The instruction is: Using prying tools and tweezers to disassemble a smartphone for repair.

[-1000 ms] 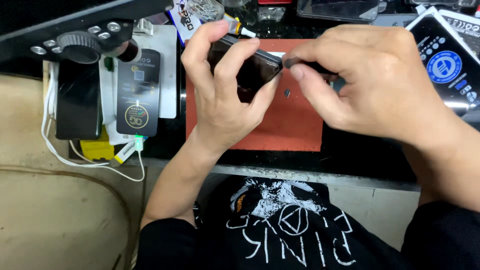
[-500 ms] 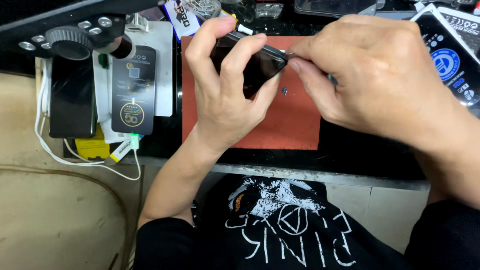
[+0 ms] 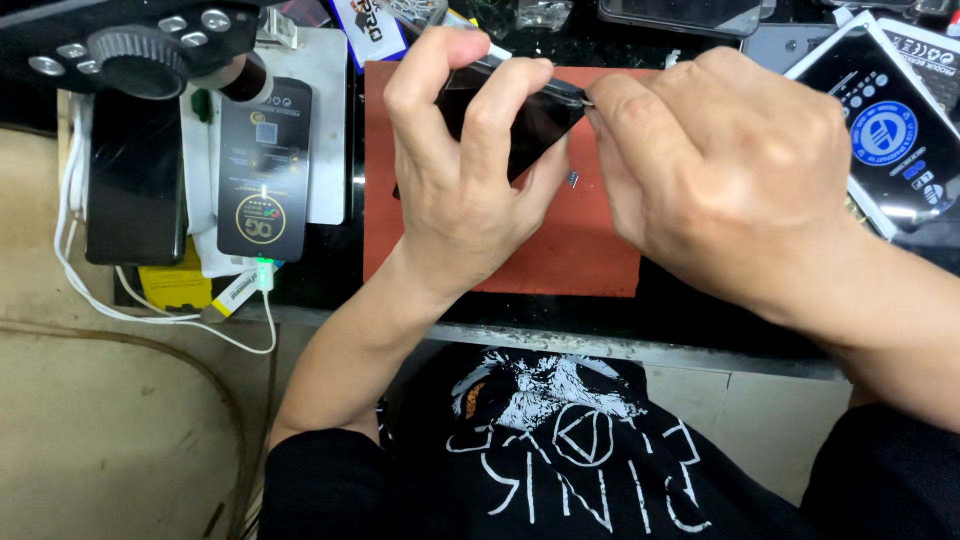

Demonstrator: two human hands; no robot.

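Observation:
My left hand (image 3: 465,170) grips a black smartphone (image 3: 535,120) tilted above a red-orange work mat (image 3: 560,250). My right hand (image 3: 720,170) pinches a thin metal tool (image 3: 572,95) against the phone's upper right edge; most of the tool is hidden by my fingers. A tiny dark part (image 3: 573,179) lies on the mat just below the phone. Much of the phone is covered by my left fingers.
A black microscope head (image 3: 140,50) hangs over a dark phone (image 3: 135,180) at the left. Beside it lie a black flat package (image 3: 265,170), a white cable (image 3: 160,315) and a yellow item (image 3: 175,285). Boxed screen protectors (image 3: 890,130) sit at the right.
Both hands and the phone sit slightly higher on the mat than before. My right fingertips have closed in on the phone's upper right edge.

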